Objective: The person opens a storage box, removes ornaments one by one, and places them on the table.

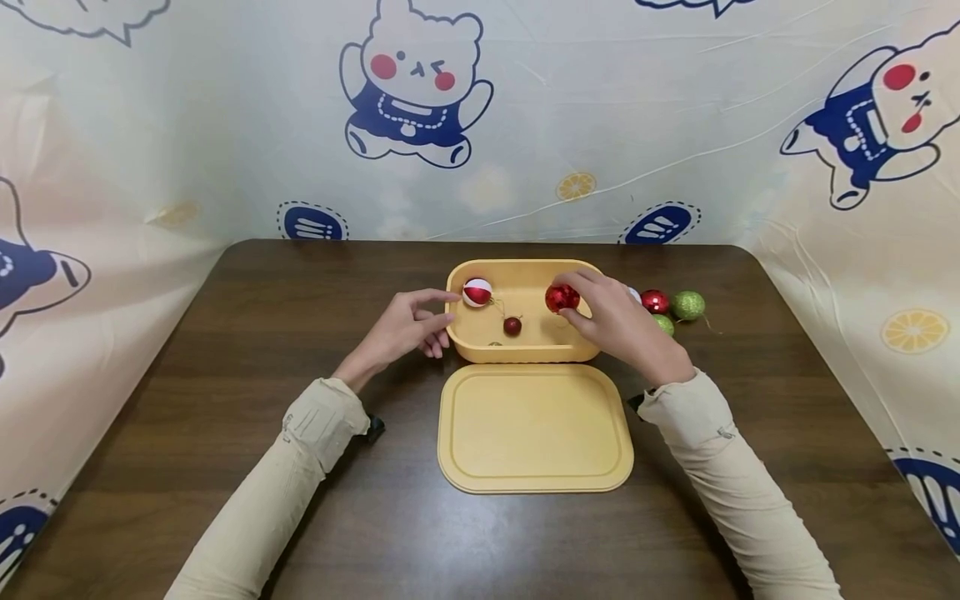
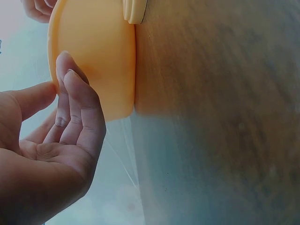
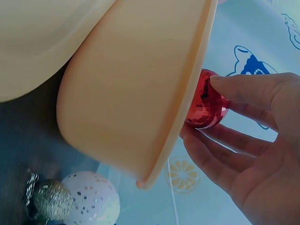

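My right hand [image 1: 611, 321] pinches a shiny red faceted bauble [image 1: 562, 298] between thumb and fingers, over the right side of a yellow plastic box [image 1: 525, 353]. In the right wrist view the bauble [image 3: 208, 105] is partly hidden behind the box rim. My left hand [image 1: 408, 327] holds the box's left end; in the left wrist view its thumb meets the rim and its bent fingers lie along the outer wall. Inside the box are a red-and-white bauble [image 1: 477, 292] and a small dark red ball [image 1: 512, 326].
The flat yellow lid [image 1: 536, 429] lies directly in front of the box. Right of the box sit a red bauble [image 1: 655, 302], a green glitter bauble [image 1: 687, 306], another green one [image 1: 663, 324] and a white bauble [image 3: 91, 199]. A printed cloth [image 1: 525, 125] hangs behind the brown table [image 1: 337, 283].
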A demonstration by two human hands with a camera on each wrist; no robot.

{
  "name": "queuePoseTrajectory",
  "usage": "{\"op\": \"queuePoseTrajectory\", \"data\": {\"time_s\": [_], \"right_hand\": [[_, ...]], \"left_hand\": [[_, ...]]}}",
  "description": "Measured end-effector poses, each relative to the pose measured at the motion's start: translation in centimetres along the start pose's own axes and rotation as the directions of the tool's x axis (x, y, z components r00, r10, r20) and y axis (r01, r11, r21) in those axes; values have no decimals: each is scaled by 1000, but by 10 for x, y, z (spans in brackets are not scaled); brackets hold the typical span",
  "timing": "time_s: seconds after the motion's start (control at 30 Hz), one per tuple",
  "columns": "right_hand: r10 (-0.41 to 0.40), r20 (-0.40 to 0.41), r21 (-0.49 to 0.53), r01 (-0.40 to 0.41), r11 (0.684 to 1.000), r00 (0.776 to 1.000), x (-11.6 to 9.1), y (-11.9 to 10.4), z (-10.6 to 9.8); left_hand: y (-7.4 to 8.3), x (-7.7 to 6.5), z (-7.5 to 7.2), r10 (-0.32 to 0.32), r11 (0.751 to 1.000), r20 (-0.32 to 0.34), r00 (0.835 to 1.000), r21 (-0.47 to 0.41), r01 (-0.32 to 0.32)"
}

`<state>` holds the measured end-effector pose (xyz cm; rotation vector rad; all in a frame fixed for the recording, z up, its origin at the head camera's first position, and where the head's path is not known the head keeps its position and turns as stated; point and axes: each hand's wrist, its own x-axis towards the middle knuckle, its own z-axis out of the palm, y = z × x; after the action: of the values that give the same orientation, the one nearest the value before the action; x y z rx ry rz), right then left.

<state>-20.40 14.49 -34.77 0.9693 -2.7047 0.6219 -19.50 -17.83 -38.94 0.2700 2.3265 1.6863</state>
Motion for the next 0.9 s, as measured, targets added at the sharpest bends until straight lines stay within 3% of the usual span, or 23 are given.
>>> {"op": "queuePoseTrajectory", "data": {"time_s": [0.27,0.9], "right_hand": [[-9,-17,-5,8,1000,1000,-10,4,-8],[70,-50,-38,-72,997,996,-38,18,-32]], "left_hand": [[0,0,0,-1,1000,3,1000,5,1],[0,0,0,7,1000,-3,1000,-15,-7]]}}
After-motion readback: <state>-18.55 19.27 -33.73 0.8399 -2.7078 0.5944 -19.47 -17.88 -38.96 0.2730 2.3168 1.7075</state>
